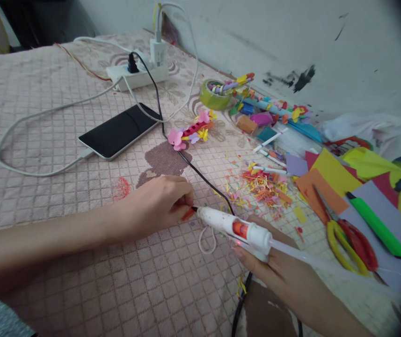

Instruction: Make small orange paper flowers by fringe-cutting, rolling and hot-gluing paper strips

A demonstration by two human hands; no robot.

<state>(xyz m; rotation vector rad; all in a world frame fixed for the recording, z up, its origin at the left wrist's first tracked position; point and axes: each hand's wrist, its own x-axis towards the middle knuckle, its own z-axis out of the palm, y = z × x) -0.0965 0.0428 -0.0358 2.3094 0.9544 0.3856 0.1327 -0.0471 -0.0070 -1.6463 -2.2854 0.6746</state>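
Note:
My right hand (pixel 273 262) is wrapped round a white hot glue gun (pixel 217 222), which has an orange part and a long clear glue stick (pixel 302 255) coming out of its back. The gun's dark nozzle points left, right at the fingertips of my left hand (pixel 167 199). Those fingers are pinched on a small orange paper piece (pixel 188 214), most of it hidden by the hand. Whether the nozzle touches the paper I cannot tell. A loop of pale string (pixel 207 240) hangs below the gun's front. Further off lies a stick with paper flowers (pixel 191 131).
A phone (pixel 121 131) charges beside a white power strip (pixel 139 75). A black cord (pixel 207 182) crosses the cloth behind the gun. At right lie paper scraps (pixel 266 185), scissors (pixel 347 238), a green cutter (pixel 379 227), coloured paper (pixel 337 175) and a tape roll (pixel 215 95).

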